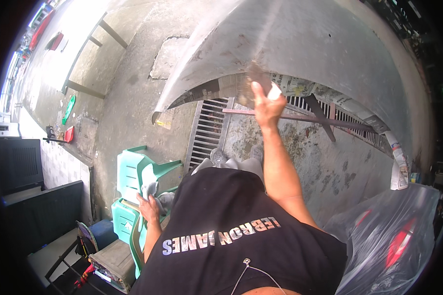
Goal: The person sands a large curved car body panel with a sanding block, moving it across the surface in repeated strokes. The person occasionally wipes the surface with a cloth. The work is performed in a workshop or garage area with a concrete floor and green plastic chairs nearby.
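My right hand is raised at the lower edge of a large curved grey body panel. Its fingers are closed around a brownish, motion-smeared thing with a white piece by the thumb; what it is I cannot make out. Brown marks and a pale streak show on the panel above it. Newspaper lines the underside of the panel's arched edge. Down at the left, my left hand is closed on a grey cloth beside the green plastic stools.
A metal drain grate and a thin reddish bar lie beneath the panel. Clear plastic sheeting covers something red and white at the lower right. A metal-framed table stands far left, and a worn box sits at the lower left.
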`<state>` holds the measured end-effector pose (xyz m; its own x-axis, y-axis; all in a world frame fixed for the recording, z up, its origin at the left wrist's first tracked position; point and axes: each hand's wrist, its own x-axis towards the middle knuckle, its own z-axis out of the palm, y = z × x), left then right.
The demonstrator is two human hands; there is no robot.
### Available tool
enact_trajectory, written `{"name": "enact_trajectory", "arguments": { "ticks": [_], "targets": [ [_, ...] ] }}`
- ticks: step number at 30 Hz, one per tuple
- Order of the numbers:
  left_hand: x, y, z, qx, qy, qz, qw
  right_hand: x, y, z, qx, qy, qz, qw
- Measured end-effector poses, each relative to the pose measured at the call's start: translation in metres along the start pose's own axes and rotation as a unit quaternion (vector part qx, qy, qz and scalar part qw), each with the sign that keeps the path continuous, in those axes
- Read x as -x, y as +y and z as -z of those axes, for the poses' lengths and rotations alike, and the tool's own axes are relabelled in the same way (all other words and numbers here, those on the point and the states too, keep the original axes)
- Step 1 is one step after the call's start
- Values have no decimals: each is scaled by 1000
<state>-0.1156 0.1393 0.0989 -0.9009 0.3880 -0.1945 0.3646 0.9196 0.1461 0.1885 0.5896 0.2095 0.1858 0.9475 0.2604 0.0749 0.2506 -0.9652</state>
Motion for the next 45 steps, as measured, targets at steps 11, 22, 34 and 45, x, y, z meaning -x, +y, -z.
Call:
{"name": "enact_trajectory", "arguments": {
  "ticks": [11,22,34,45],
  "targets": [
    [0,2,2,9,-7,15,1000,-7,-7,-15,-38,-41,4,998],
    [0,-6,1,11,-8,-9,1000,2,5,-16,-74,-35,-13,997],
    [-2,3,5,11,-9,0,1000,27,0,-37,-82,-108,-39,990],
    [-2,13,13,8,-33,13,999,-6,34,-47,-180,107,77,975]
  ]
}}
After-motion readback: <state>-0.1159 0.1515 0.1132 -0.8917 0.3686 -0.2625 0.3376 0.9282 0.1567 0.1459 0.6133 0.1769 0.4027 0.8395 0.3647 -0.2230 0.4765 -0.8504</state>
